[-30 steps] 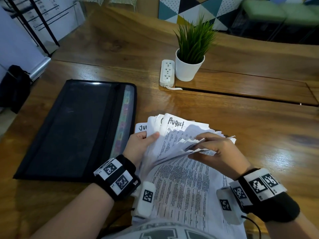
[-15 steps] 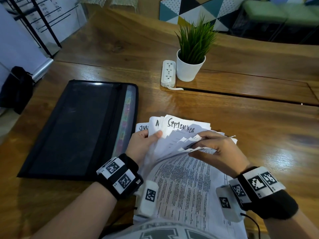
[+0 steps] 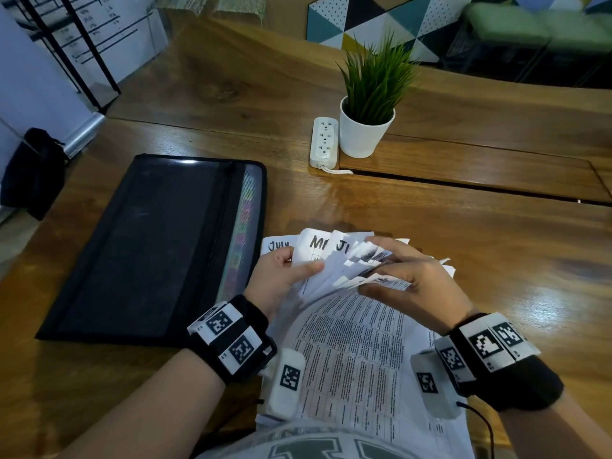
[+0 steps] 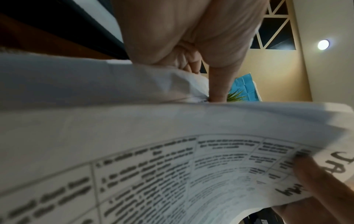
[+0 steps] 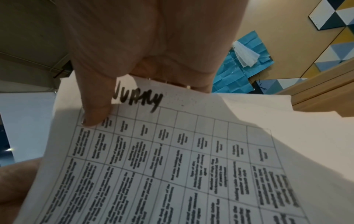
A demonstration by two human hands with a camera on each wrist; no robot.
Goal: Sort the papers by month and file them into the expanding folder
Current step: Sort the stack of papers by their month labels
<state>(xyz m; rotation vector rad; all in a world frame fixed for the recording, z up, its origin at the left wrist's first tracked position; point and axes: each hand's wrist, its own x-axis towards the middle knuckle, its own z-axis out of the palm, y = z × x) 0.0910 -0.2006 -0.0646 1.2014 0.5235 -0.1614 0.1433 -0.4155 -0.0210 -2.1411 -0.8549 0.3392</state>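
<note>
Papers (image 3: 351, 346) are sitting at the near edge of the table (image 3: 496, 260), right in front of the person, and the whole stack runs lengthwise away from them, with the handwritten month names on the far ends. The left hand (image 3: 281, 276) pinches the left side of the fanned-out far ends, thumb lying across the top sheets and fingers tucked under, so it's basically the anchor. The right hand (image 3: 410, 286) is curled over the right side of the same fan, thumb on top of a sheet and fingers below, gripping a lifted bunch of corners; the right wrist view shows that thumb pressed down right next to a scrawled month that looks like January, though part of the word is covered. Both hands are on the stack, so neither one is really closer to it. What matters for the next bit is the folder (image 3: 159, 246): it lies flat and shut on the left side of the table, just beside the papers, its long side running the same way as the stack, with the coloured tabs along the edge facing the papers. That puts it on the left hand's side, so that hand looks better placed to reach across once the sorting is done. A plant pot (image 3: 366, 134) and a power strip (image 3: 324, 142) sit further back, well out of the way.
</note>
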